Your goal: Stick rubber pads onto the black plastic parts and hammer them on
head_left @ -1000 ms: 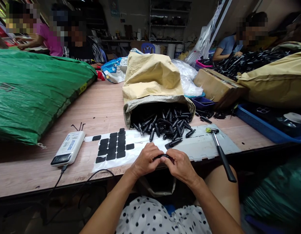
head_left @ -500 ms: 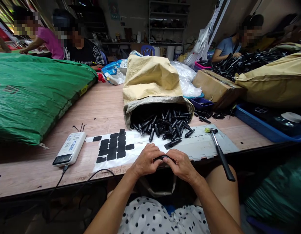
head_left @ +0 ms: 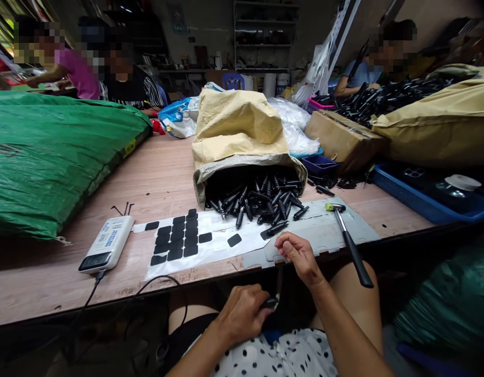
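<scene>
My left hand (head_left: 242,314) is below the table edge, over my lap, with its fingers closed on a small black part (head_left: 270,302). At the table's front edge, my right hand (head_left: 299,254) rests on the grey sheet (head_left: 324,230), its fingers curled in a loose pinch with nothing visible in them. Black handle parts (head_left: 261,201) spill from the open tan sack (head_left: 237,131) just beyond that hand. A white sheet with several black pads (head_left: 179,238) lies to the left, and one loose pad (head_left: 234,240) lies beside it.
A hammer (head_left: 349,243) overhangs the table edge at right. A white device (head_left: 107,243) with a cable sits front left. A big green sack (head_left: 57,152), a cardboard box (head_left: 339,137), a blue tray (head_left: 418,199) and another tan sack (head_left: 438,125) crowd the table. Other people work at the back.
My hands have parted. The left hand has dropped below the table edge with the black part; the right has stayed at the edge. A loose black pad now shows where the hands were.
</scene>
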Demonstrator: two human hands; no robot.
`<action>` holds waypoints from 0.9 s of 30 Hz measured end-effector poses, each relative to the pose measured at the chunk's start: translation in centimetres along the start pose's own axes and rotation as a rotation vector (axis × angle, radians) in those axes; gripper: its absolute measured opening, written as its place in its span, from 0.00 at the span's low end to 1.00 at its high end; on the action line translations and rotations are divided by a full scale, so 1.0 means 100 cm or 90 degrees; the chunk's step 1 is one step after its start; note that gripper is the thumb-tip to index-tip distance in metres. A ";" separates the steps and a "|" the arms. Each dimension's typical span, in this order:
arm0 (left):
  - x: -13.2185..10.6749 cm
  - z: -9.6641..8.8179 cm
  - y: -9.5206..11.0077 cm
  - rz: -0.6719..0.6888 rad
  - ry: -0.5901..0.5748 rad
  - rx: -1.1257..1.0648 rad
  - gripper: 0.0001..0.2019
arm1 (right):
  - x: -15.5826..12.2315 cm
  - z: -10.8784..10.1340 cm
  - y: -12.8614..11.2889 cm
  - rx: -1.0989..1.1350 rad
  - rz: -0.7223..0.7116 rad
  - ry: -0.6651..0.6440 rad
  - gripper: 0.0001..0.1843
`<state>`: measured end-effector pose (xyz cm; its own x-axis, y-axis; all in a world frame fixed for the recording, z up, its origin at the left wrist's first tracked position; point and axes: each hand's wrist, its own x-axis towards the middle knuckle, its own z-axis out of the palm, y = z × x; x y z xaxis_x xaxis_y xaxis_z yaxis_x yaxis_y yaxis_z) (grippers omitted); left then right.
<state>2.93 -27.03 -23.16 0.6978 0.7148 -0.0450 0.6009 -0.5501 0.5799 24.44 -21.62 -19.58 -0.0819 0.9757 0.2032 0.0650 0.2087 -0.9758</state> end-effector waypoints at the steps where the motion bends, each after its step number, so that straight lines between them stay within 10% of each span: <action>1: 0.001 0.007 -0.004 -0.068 -0.010 0.008 0.09 | 0.000 0.001 -0.002 -0.008 0.002 -0.003 0.21; 4: 0.001 0.012 -0.008 -0.154 -0.025 0.014 0.18 | -0.001 0.003 -0.008 -0.033 0.004 -0.011 0.20; 7: 0.001 -0.006 0.004 -0.039 0.025 -0.028 0.17 | -0.002 -0.005 -0.014 -0.127 -0.036 0.043 0.17; 11: 0.023 -0.052 0.011 0.027 0.299 -0.074 0.08 | 0.000 -0.045 -0.016 -0.406 -0.081 0.378 0.14; 15: 0.070 -0.094 -0.017 -0.140 0.513 -0.016 0.05 | 0.000 -0.099 -0.010 -0.714 0.077 0.531 0.20; 20: 0.098 -0.105 -0.039 -0.262 0.451 0.044 0.07 | -0.004 -0.127 -0.001 -0.799 0.316 0.427 0.27; 27: 0.067 -0.088 -0.026 -0.133 0.412 -0.030 0.09 | -0.004 -0.131 0.009 -0.713 0.212 0.484 0.19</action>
<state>2.65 -17.00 -17.76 0.1871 0.9264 0.3269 0.6700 -0.3637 0.6471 37.54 -20.93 -19.49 0.6243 0.7113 0.3230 0.7567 -0.4480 -0.4762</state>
